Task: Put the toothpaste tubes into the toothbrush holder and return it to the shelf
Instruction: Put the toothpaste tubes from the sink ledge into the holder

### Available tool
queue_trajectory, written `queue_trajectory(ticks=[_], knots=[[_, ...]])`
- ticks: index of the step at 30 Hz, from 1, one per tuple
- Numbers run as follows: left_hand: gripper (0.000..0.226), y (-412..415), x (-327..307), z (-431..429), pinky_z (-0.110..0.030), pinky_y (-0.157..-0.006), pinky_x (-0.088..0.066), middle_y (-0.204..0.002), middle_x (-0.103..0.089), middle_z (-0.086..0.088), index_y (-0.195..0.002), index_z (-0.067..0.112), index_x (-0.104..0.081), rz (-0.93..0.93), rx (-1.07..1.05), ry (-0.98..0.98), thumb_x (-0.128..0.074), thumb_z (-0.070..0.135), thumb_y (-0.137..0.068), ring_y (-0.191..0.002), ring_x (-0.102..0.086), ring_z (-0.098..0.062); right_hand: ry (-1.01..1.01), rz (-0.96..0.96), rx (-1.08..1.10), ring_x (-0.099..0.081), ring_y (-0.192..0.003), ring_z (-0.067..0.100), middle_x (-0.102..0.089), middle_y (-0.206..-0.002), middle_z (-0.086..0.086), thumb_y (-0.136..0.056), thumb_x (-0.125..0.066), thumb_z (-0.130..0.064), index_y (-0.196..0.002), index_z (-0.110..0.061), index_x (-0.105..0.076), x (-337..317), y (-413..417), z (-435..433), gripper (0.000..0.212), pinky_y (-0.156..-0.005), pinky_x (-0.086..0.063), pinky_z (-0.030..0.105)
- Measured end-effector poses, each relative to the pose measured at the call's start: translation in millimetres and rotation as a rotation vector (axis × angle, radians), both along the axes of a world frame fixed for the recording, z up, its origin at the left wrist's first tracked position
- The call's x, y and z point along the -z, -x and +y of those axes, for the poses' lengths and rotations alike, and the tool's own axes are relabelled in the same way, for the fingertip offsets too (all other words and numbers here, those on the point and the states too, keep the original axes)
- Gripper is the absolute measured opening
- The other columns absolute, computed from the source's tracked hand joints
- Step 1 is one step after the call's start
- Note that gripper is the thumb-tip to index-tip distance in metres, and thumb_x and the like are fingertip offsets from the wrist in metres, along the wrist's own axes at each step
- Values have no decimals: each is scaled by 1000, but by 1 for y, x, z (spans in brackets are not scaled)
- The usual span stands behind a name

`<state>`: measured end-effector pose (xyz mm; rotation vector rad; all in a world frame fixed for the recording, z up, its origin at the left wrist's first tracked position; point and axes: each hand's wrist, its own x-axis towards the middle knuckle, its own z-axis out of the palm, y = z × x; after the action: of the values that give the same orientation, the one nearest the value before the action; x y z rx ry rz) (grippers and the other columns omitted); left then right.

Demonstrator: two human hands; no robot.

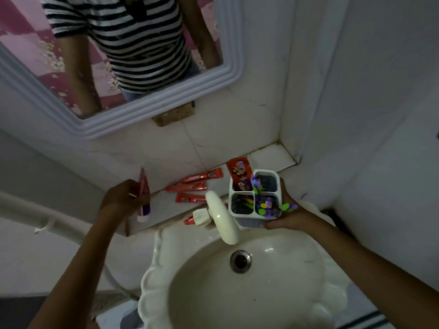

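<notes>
Gripping pink toothpaste tube (143,186) – left hand (123,193) closed | right hand (288,216) cupping toothbrush holder (255,198) (four compartments)

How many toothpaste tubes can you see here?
6: one in the left hand, three loose on the shelf at, one in the holder, one partly hidden behind the tap. More may be hidden.

We are viewing through one wide-angle head-worn camera, looking steeply down and forward over the washbasin (249,276) close beneath it, taking in the tiled shelf (273,155) and mirror (142,119) on the wall ahead, both forearms entering from below.
</notes>
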<state>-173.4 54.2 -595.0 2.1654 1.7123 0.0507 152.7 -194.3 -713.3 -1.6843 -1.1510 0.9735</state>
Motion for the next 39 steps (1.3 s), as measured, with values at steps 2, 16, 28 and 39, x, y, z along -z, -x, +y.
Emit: queue_trajectory(ticks=[2,16,28,39], knots=[[26,-20,-27,-21,-32,-69,-48,-94,-70,-3,-101,18,-63,-208,-7,-45,-76,23,-78,-81,-64,-20,6,22,-18,-38,-127,17,-39,-141,14,-62,-82,12,-142,-7,-14,0,0,-1,106,-89,-37,-3],[42,-157,-41,-117,-42,-85,-59,-102,-71,5,-107,22,-62,-310,555,243,-81,19,-70,-92,-70,-17,-16,86,-43,-48,-110,-16,-40,-123,-23,-58,-83,13,-130,-34,-17,-7,0,1,109,-84,-41,-3],[17,-104,-8,-35,-25,-76,-52,-104,-73,3,-98,25,-72,-201,244,-6,-63,20,-84,-89,-67,-12,-56,84,-25,-44,-104,-29,-46,-124,-8,-57,-84,12,-133,-25,-18,1,-1,2,107,-79,-42,-5],[35,-100,73,-38,-33,-85,-49,-121,-69,7,-119,34,-62,359,788,-319,-58,48,-87,-111,-63,-18,1,54,-26,-44,-128,13,-44,-137,0,-57,-89,-3,-137,-28,-17,9,-2,3,111,-92,-42,2]])
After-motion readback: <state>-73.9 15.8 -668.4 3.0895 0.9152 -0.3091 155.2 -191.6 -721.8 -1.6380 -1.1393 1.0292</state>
